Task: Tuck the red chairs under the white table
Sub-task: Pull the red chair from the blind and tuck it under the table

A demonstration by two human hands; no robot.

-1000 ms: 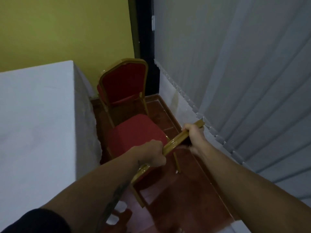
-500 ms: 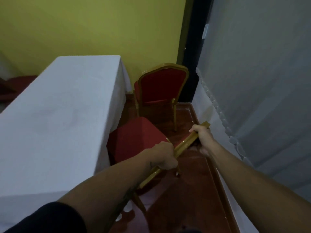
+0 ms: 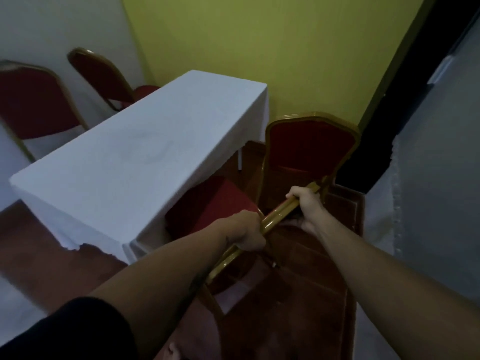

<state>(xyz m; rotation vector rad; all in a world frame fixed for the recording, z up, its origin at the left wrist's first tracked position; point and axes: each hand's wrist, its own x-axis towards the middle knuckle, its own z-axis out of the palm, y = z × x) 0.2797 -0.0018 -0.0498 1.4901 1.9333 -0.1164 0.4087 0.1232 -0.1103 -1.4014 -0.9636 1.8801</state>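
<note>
A white-clothed table (image 3: 145,152) runs from the lower left toward the yellow wall. Right in front of me is a red chair with a gold frame; its seat (image 3: 207,206) sits partly under the table's near edge. My left hand (image 3: 246,232) and my right hand (image 3: 306,203) both grip the gold top rail (image 3: 278,216) of its backrest. A second red chair (image 3: 309,149) stands upright beyond it, at the table's far right corner. Two more red chairs (image 3: 33,105) (image 3: 104,76) stand on the table's far left side.
A grey curtain (image 3: 436,178) hangs along the right, close to my right arm. A dark door frame (image 3: 405,100) meets the yellow wall (image 3: 259,42) behind the second chair. The floor (image 3: 298,281) is reddish-brown tile in a narrow aisle between table and curtain.
My view has swung left, bringing the whole table and the two far chairs into sight. The held chair's seat has slid further under the tablecloth edge. Both hands keep their grip.
</note>
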